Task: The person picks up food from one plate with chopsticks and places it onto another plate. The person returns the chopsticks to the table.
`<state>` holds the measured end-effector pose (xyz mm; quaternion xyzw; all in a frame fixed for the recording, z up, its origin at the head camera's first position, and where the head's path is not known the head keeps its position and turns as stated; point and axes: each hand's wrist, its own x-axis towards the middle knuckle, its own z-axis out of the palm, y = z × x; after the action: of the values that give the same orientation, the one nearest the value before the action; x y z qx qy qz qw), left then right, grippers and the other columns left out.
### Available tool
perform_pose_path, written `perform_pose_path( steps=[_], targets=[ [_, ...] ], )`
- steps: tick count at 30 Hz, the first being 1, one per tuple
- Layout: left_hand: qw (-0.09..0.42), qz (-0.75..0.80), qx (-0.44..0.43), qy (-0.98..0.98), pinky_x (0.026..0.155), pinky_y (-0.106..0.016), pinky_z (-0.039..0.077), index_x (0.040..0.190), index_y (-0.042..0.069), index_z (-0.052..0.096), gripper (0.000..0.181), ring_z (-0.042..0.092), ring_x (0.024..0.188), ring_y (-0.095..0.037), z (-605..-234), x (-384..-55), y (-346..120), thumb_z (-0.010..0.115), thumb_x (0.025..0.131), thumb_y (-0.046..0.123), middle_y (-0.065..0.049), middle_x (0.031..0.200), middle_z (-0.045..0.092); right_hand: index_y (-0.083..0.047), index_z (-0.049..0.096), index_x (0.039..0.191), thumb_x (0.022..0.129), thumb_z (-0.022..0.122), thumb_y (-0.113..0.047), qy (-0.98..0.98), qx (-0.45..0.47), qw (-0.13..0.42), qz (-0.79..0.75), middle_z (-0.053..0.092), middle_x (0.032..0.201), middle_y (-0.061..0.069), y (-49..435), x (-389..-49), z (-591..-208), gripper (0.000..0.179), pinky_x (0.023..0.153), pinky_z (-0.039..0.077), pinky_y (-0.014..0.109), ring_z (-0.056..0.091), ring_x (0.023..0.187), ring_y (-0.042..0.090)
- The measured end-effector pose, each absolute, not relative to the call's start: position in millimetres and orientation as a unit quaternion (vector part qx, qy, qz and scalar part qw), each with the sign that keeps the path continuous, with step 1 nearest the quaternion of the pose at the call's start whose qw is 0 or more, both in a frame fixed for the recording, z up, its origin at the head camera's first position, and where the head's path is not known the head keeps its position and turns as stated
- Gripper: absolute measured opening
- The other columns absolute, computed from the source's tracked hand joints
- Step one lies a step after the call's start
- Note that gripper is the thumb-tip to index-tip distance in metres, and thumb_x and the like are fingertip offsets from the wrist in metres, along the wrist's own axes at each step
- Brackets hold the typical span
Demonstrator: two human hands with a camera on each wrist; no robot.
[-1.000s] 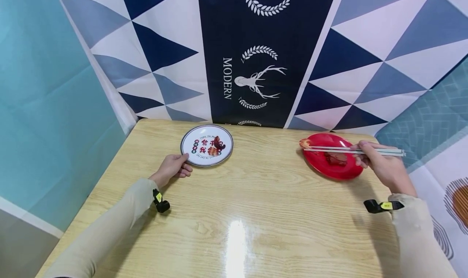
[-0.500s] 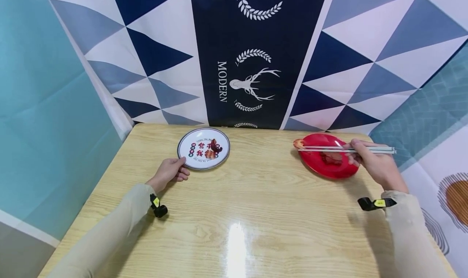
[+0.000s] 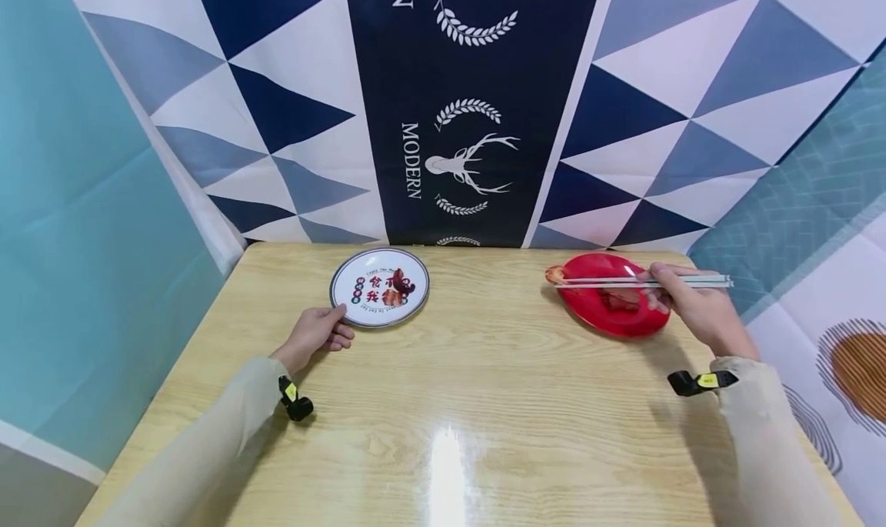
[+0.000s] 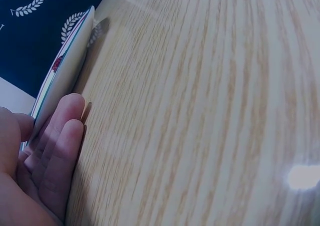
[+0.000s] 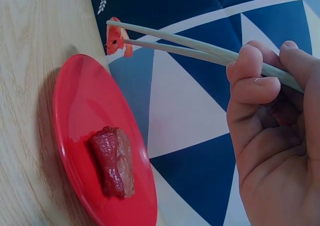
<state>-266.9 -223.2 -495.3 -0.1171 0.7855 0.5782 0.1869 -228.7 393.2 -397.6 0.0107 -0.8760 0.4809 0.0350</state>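
Observation:
My left hand (image 3: 320, 335) grips the near-left rim of a white plate (image 3: 353, 269), thumb on top and fingers below. In the left wrist view the plate (image 4: 65, 70) looks tilted, with its underside showing. On it lie small food pieces (image 3: 396, 287) in brown and dark red. My right hand (image 3: 695, 308) holds a pair of pale green chopsticks (image 5: 200, 50), whose tips pinch an orange-red shrimp-like piece (image 5: 116, 38). That piece hangs just past the left edge of a red plate (image 3: 588, 311). A brown-red piece of meat (image 5: 114, 161) lies on the red plate.
Both plates are at the back of a wood-grain table (image 3: 443, 381), near a patterned cloth backdrop (image 3: 457, 65). A teal cloth (image 3: 104, 204) hangs at the left side. A camera is strapped to each wrist.
The head view has shifted slightly, so everything sits further left in it. The chopsticks and the shrimp-like piece have moved a little left relative to the red plate. Both grips are unchanged.

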Motion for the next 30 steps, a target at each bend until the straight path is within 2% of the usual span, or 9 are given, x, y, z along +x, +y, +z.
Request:
perform_pose_path(
  steps=[4, 10, 17, 23, 30],
  targets=[
    [0.183, 0.582, -0.118, 0.784, 0.063, -0.021, 0.061, 0.12, -0.004, 0.063, 0.051, 0.07, 0.066, -0.007, -496.2, -264.5, -223.4, 0.046, 0.11, 0.044, 0.0, 0.082, 0.074, -0.001, 0.067, 0.115, 0.108, 0.05, -0.042, -0.871, 0.023, 0.037, 0.49, 0.067, 0.075, -0.005, 394.0, -229.7, -397.4, 0.044, 0.057, 0.048, 0.024, 0.058, 0.065, 0.009],
    [0.185, 0.582, -0.118, 0.783, 0.064, -0.021, 0.061, 0.119, -0.003, 0.063, 0.052, 0.071, 0.066, -0.007, -497.5, -261.2, -221.9, 0.047, 0.109, 0.045, 0.0, 0.082, 0.074, 0.004, 0.068, 0.115, 0.11, 0.048, -0.034, -0.855, 0.048, 0.04, 0.515, 0.064, 0.077, -0.003, 394.4, -227.0, -397.9, 0.043, 0.058, 0.05, 0.022, 0.057, 0.066, 0.011],
    [0.185, 0.581, -0.123, 0.783, 0.063, -0.021, 0.061, 0.116, -0.003, 0.064, 0.051, 0.07, 0.065, -0.007, -495.7, -258.8, -221.6, 0.046, 0.11, 0.044, 0.0, 0.081, 0.073, 0.004, 0.066, 0.116, 0.109, 0.047, -0.042, -0.861, 0.032, 0.041, 0.506, 0.065, 0.076, -0.003, 392.8, -224.7, -397.5, 0.05, 0.057, 0.05, 0.024, 0.058, 0.065, 0.01],
    [0.182, 0.581, -0.109, 0.786, 0.063, -0.022, 0.061, 0.121, -0.004, 0.062, 0.051, 0.07, 0.066, -0.007, -499.4, -256.9, -223.5, 0.046, 0.11, 0.043, 0.0, 0.081, 0.073, 0.003, 0.066, 0.113, 0.11, 0.049, -0.035, -0.849, 0.05, 0.041, 0.524, 0.068, 0.076, -0.001, 390.7, -223.3, -398.7, 0.041, 0.057, 0.051, 0.022, 0.062, 0.065, 0.009],
    [0.175, 0.582, -0.103, 0.788, 0.064, -0.022, 0.061, 0.12, -0.004, 0.063, 0.052, 0.07, 0.067, -0.007, -500.3, -259.9, -224.3, 0.047, 0.109, 0.045, 0.0, 0.082, 0.073, 0.002, 0.068, 0.111, 0.109, 0.05, -0.036, -0.852, 0.047, 0.05, 0.519, 0.068, 0.073, -0.001, 385.5, -225.6, -396.4, 0.043, 0.056, 0.052, 0.024, 0.061, 0.063, 0.011]
  ],
)
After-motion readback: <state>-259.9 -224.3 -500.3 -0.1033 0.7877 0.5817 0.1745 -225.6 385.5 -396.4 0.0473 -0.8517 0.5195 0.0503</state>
